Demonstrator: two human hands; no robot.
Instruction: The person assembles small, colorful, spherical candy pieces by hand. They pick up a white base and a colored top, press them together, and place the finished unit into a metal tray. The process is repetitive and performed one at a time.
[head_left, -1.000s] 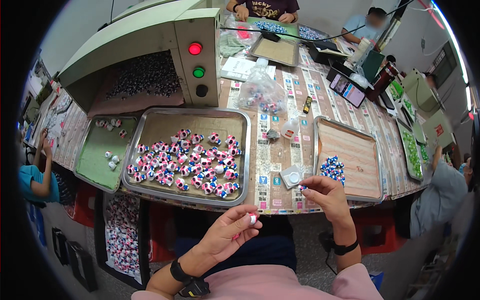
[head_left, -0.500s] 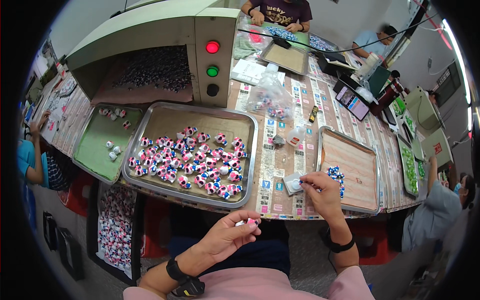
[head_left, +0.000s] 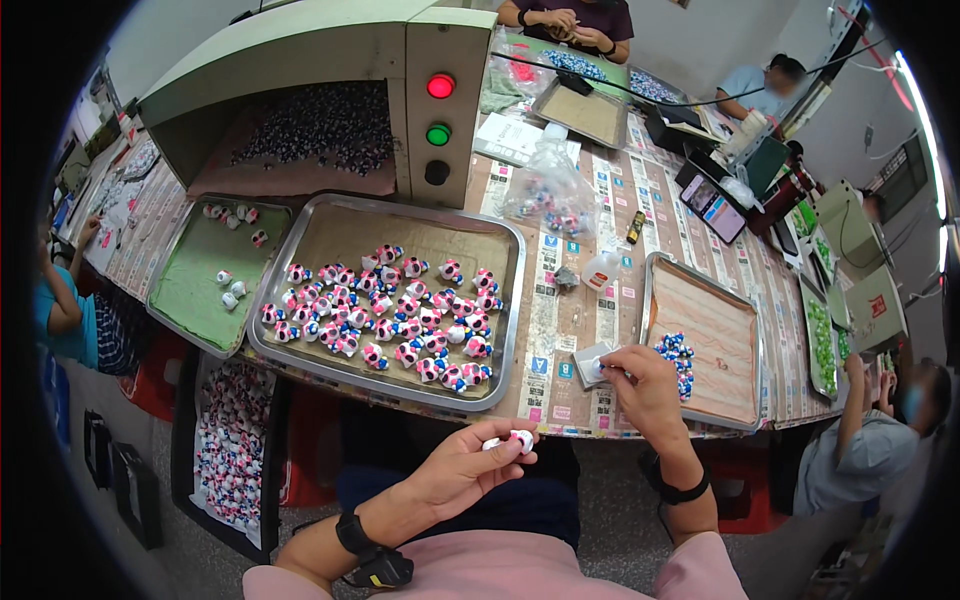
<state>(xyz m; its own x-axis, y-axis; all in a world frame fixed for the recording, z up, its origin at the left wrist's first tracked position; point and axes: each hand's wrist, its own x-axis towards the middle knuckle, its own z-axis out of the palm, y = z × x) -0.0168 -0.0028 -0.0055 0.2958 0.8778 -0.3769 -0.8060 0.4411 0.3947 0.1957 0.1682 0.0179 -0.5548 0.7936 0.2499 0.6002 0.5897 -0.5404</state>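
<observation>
My left hand [head_left: 465, 475] is closed around a small white and pink figurine [head_left: 521, 440], holding it in front of the table's near edge. Its white side faces up between thumb and fingers. Farther right, my right hand [head_left: 645, 390] has thumb and forefinger pinched together at a small pale square pad [head_left: 585, 373] bearing a white blob. Whatever sits in that pinch is too small and covered to name. Beside this hand, a pile of tiny blue and white pieces [head_left: 676, 358] lies on a tray lined with pinkish sheet [head_left: 705, 310].
A large metal tray [head_left: 440, 230] of pink, white and blue figurines stands left, beside a green-lined tray [head_left: 190, 290]. Behind them is a tunnel-shaped machine [head_left: 435, 140] with lit buttons. A white bottle [head_left: 602, 270], plastic bag [head_left: 552, 190] and phone [head_left: 712, 205] lie farther back. Co-workers sit around.
In my left hand the figurine has turned, from its pink and dark side to its white side. My right hand stays at the pad. The whole view has shifted slightly.
</observation>
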